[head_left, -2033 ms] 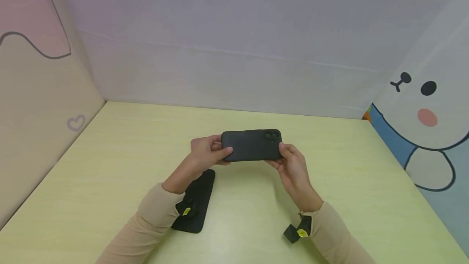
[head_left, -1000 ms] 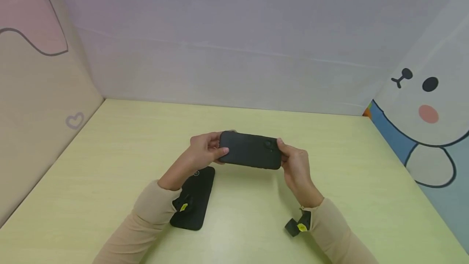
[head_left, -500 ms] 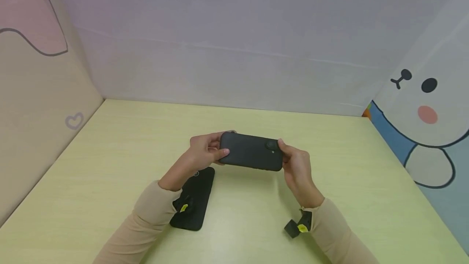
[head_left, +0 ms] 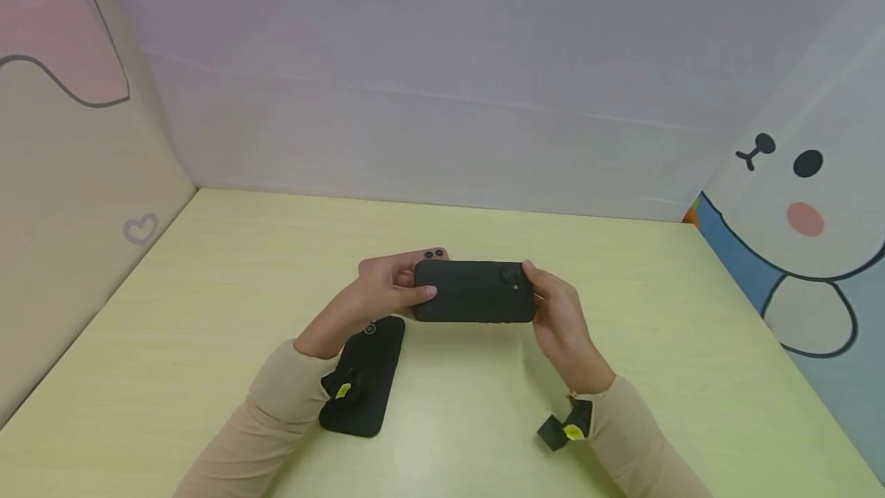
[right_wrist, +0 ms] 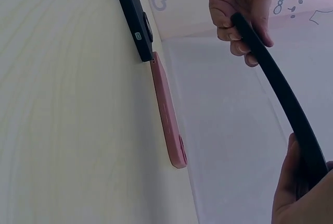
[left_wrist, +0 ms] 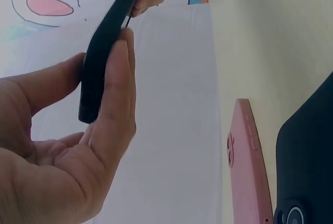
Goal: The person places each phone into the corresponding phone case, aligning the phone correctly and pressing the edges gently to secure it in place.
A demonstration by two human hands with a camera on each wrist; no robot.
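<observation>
In the head view, a black phone case (head_left: pixel 466 292) is held sideways above the table, its camera corner at the right. My left hand (head_left: pixel 383 287) pinches its left end, thumb on the back face. My right hand (head_left: pixel 560 310) grips the right end near the camera cutout. Both wrist views show the case edge-on, and in the right wrist view the case (right_wrist: pixel 283 86) looks bowed along its length. Whether a phone sits inside cannot be told.
Below my left forearm lies a black phone (head_left: pixel 369 390) on the pale table (head_left: pixel 657 344). Partly behind my left hand is a pink phone (head_left: pixel 435 253), seen more fully in the right wrist view. Printed cloth walls (head_left: pixel 442 98) enclose the back and sides.
Since two seconds ago the case has sunk slightly. Its right end dipped, then it came nearly level again. The pink phone's camera end now shows above it. Both hands keep their hold.
</observation>
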